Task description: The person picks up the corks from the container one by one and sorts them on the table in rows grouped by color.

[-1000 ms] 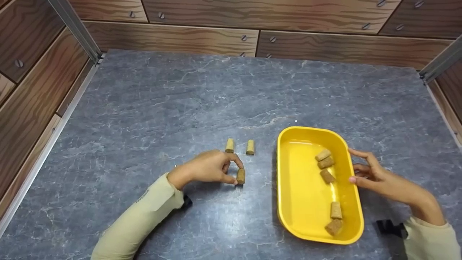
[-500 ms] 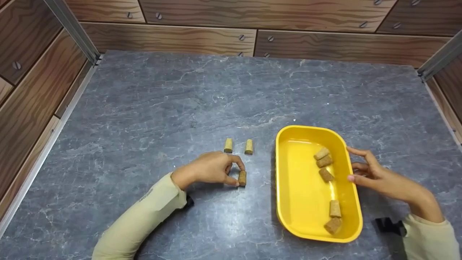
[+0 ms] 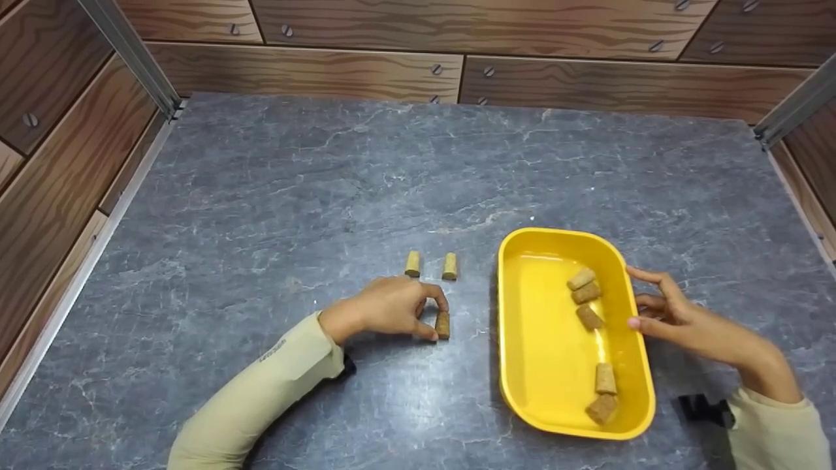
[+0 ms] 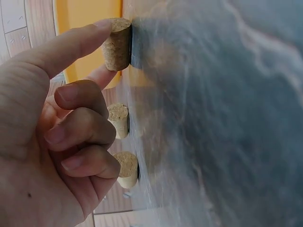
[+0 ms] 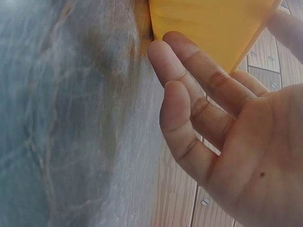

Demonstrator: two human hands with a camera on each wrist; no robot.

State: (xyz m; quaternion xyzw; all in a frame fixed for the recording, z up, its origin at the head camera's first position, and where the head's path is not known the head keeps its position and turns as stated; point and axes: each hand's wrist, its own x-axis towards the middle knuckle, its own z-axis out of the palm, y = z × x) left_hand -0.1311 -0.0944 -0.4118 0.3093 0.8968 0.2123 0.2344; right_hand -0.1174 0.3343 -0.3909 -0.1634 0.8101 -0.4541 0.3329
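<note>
My left hand (image 3: pixel 392 307) pinches a brown cork (image 3: pixel 443 324) between thumb and index finger, low at the grey tabletop. In the left wrist view that cork (image 4: pixel 117 45) lies on its side, and the other fingers are curled into the palm. Just beyond this hand lie two paler corks, a left one (image 3: pixel 413 263) and a right one (image 3: pixel 450 266). My right hand (image 3: pixel 699 326) rests its fingertips against the right side of a yellow tub (image 3: pixel 506 313). Its fingers look relaxed on the outer wall (image 5: pixel 203 28), with the thumb at the rim.
Several corks lie inside the tub along its right half, among them a pale one (image 3: pixel 605 378) and a brown one (image 3: pixel 590 317). Wood-patterned panels (image 3: pixel 313 72) border the marbled table (image 3: pixel 294 176) at the back and both sides.
My left hand has shifted slightly right and towards me, with the brown cork moving along. The right hand and the tub stay essentially where they were.
</note>
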